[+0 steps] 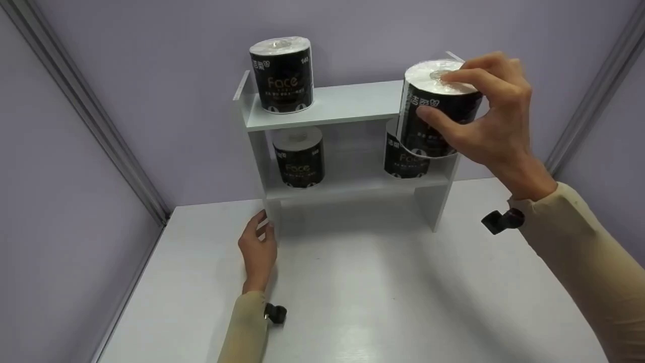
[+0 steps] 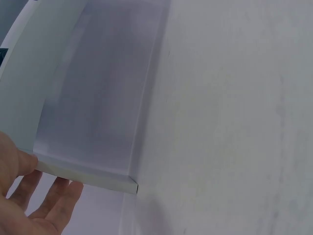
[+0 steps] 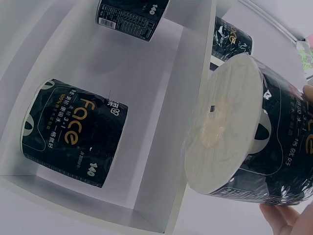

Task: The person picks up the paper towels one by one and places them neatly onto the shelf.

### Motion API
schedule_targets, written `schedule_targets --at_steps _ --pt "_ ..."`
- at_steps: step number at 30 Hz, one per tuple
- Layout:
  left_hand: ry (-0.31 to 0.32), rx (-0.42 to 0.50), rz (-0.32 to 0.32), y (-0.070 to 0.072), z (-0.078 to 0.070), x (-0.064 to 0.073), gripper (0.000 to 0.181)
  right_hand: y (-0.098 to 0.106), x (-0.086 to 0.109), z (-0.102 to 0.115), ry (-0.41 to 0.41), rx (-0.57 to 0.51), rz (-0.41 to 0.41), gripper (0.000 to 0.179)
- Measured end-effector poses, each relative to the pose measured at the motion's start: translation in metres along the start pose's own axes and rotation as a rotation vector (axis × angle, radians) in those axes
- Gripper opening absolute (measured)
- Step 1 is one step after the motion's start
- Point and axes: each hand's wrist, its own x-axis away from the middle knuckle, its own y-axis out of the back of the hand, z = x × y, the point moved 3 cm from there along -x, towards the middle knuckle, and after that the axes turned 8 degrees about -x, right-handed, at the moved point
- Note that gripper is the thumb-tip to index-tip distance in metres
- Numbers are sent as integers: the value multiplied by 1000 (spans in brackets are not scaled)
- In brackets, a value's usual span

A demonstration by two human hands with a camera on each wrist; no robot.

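Observation:
A black-wrapped toilet roll (image 1: 433, 121) is in my right hand (image 1: 496, 108), held at the right end of the white shelf unit's top board (image 1: 352, 103). My thumb is on the roll's side and other fingers reach over its top. In the right wrist view its pale underside (image 3: 220, 132) shows, off the board. My left hand (image 1: 258, 249) grips the unit's left side panel (image 2: 88, 177) low down, thumb on one face and fingers on the other.
Another roll (image 1: 283, 75) stands at the top board's left end. On the lower board are a left roll (image 1: 301, 159) and a right roll (image 1: 403, 160), the latter partly hidden by the held one. The unit stands on a white table (image 1: 332, 282) against a wall.

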Motion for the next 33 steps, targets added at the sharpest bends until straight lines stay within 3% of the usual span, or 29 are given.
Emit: schedule_targets --at_steps 33 --pt "-24 14 0 -1 -4 -2 38 0 -20 7 -19 27 10 40"
